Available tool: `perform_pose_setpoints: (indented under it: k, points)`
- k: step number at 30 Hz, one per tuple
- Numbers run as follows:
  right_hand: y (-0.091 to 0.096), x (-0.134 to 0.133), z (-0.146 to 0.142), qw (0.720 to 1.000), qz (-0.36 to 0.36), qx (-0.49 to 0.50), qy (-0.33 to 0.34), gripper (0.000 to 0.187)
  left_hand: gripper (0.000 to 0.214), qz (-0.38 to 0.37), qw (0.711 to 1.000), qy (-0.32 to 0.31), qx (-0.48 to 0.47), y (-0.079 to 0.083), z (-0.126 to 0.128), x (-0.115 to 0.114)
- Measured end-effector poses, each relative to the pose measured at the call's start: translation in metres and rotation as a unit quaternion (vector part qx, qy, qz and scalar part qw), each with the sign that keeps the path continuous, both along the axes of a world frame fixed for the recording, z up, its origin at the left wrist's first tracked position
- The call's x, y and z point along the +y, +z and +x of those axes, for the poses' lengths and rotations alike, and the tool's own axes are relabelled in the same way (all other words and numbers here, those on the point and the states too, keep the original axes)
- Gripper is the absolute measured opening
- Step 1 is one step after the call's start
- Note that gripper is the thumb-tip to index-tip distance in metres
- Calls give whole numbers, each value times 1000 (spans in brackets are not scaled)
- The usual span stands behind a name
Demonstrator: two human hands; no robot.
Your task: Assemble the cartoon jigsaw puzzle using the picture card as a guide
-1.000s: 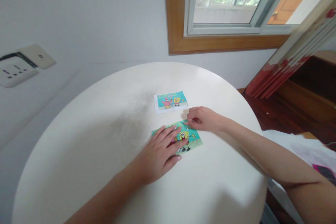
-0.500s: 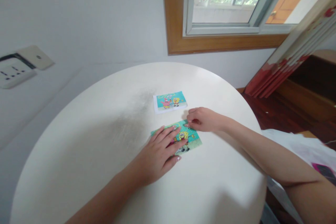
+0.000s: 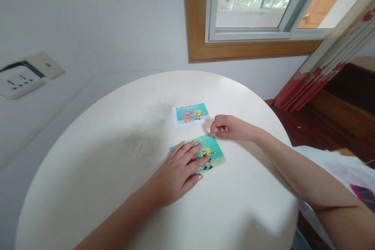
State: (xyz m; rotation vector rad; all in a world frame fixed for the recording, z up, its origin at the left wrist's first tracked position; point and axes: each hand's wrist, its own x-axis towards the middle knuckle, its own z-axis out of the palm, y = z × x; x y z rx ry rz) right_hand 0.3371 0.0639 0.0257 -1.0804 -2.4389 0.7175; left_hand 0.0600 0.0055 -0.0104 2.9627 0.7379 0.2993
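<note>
A small cartoon jigsaw puzzle [image 3: 213, 151] lies flat near the middle of the round white table [image 3: 102, 156]. My left hand [image 3: 178, 172] rests flat on its left half with fingers stretched out. My right hand [image 3: 227, 127] hovers at the puzzle's far right corner, fingers curled inward with the tips close to the edge; nothing shows in them. A picture card [image 3: 190, 113] with the same cartoon characters lies just beyond the puzzle.
A wall socket and switch plate [image 3: 23, 78] sit on the wall at left. A wood-framed window [image 3: 252, 43] is behind the table. A red-patterned curtain [image 3: 328, 62] hangs at right over a dark wooden floor.
My right hand has lifted off the puzzle's far corner and drawn back a little, fingers curling. My left hand stays put on the puzzle.
</note>
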Motion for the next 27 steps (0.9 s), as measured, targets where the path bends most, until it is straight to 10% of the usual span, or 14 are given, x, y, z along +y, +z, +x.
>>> perform_pose_setpoints:
  k: [27]
  points:
    - [3,-6,-9,1000,5,21,21,19,46,-23,999,3,-28,0,0,0]
